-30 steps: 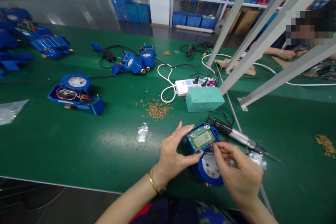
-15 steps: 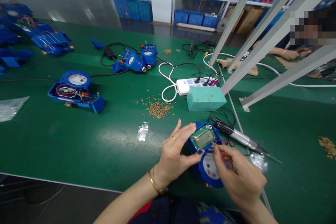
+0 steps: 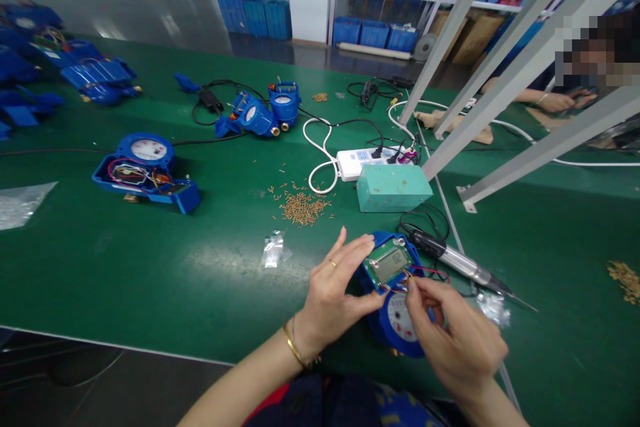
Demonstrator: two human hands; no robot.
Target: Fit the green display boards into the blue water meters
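Note:
A blue water meter [image 3: 400,320] with a round white dial lies at the table's near edge. Its open housing holds a green circuit board [image 3: 389,263] with a small grey display. My left hand [image 3: 333,287] grips the housing, thumb on the near side and fingers along the far left edge. At the board's lower right edge, my right hand [image 3: 453,323] pinches thin wires [image 3: 410,276] between thumb and forefinger; the fingertips partly hide them. A red wire loops out to the right of the housing. Close by on the right lies an electric screwdriver [image 3: 465,263].
Beyond my hands are a pile of small brass screws [image 3: 303,208], a plastic bag [image 3: 273,249], a green metal box [image 3: 395,188] and a white power strip [image 3: 353,165]. Another opened meter [image 3: 145,170] lies left. Metal posts [image 3: 500,93] rise at right; a co-worker's hand [image 3: 557,102] is beyond.
The view has shifted very slightly. Both hands keep almost the same place on the meter, with hardly any visible movement of the fingers.

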